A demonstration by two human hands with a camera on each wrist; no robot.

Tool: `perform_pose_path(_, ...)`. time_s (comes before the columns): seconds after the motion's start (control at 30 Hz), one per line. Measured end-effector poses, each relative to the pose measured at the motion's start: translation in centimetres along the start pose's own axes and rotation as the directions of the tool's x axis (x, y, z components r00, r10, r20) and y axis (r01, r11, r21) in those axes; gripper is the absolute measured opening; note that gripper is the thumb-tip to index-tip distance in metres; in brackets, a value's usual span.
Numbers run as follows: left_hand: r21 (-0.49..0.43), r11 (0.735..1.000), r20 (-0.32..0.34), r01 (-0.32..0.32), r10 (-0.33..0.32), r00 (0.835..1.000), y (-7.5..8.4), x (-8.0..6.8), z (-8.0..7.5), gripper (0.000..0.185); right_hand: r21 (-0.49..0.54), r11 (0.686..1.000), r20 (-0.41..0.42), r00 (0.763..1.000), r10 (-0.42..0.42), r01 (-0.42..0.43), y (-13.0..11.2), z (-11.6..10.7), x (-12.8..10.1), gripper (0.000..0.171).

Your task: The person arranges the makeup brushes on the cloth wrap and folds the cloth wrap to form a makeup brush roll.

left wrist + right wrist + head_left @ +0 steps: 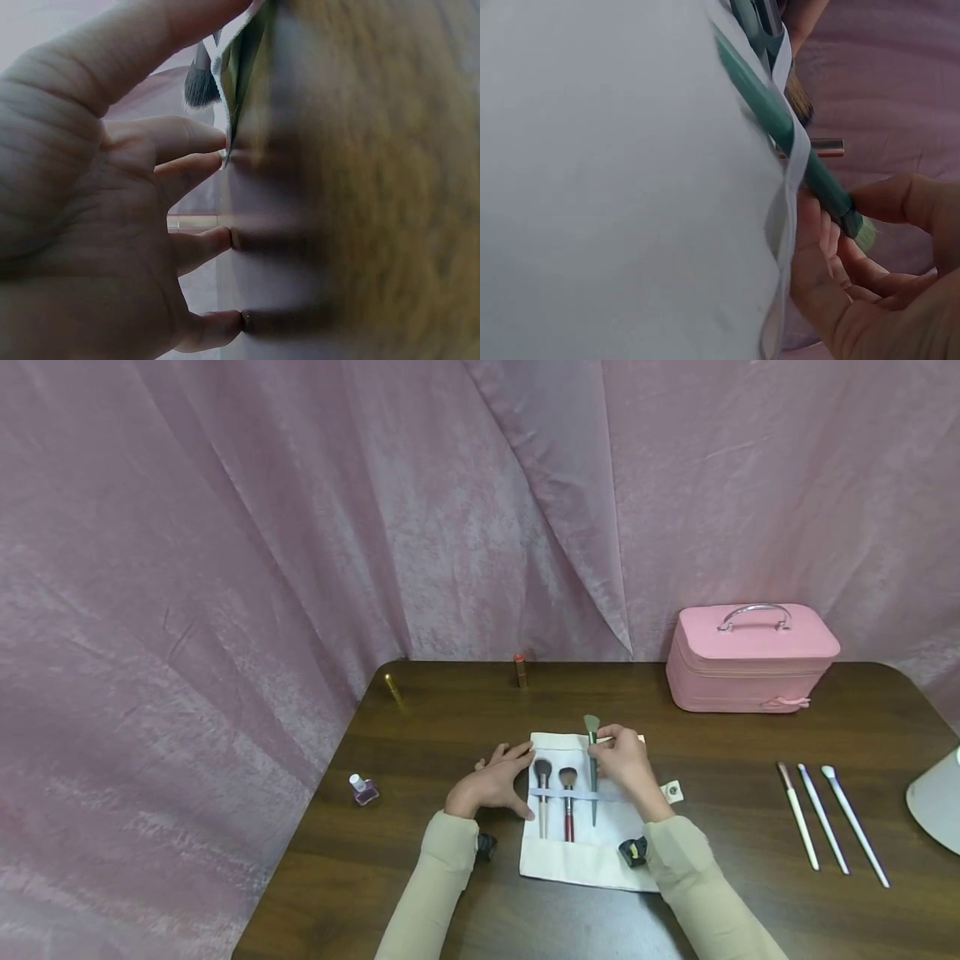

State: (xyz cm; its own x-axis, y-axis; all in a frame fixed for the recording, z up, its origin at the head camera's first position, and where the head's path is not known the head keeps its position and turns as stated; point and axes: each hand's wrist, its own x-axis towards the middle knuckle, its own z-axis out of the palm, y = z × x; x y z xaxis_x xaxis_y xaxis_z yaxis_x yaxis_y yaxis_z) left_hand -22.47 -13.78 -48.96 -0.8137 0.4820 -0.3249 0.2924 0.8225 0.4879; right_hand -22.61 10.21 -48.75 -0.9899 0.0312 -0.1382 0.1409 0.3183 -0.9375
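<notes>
Two beige sleeves reach in from the near edge of the dark wooden worktop (420, 727) toward a white fabric brush roll (577, 860) laid open between them. On that roll, a pale elastic band crosses three brushes: a brown-headed brush (542, 770) on the left, a red-handled brush (567, 814) in the middle, and a teal brush (592, 777) on the right.

Pinching the teal brush just below its pale green bristles is the right hand (624, 764); thumb and forefinger form a narrow grip on the ferrule, and the handle runs down under the band. The right wrist view shows the same: the teal handle (780, 127) passes beneath the band while fingertips (889, 199) close on it near the bristles.

Flat on the roll's left edge lies the left hand (497, 781), its grip loose, fingers straight and pressing the cloth. In the left wrist view those fingers (199, 139) touch the fabric edge.

Farther out sit a nail polish bottle (363, 789) to the left, a gold tube (393, 687) and a lipstick (520, 670) near the back edge, a pink case (750, 660) at the back right, and three slim brushes (823, 827) well to the right.
</notes>
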Motion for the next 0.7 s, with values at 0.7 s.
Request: perform_pose_path(0.7, -0.014, 1.0, -0.001, -0.002, 0.002, 1.0, -0.02, -0.02, -0.04, 0.102, -0.13, 0.989, -0.018, 0.998, 0.068, -0.069, -0.31, 0.14, -1.01, 0.017)
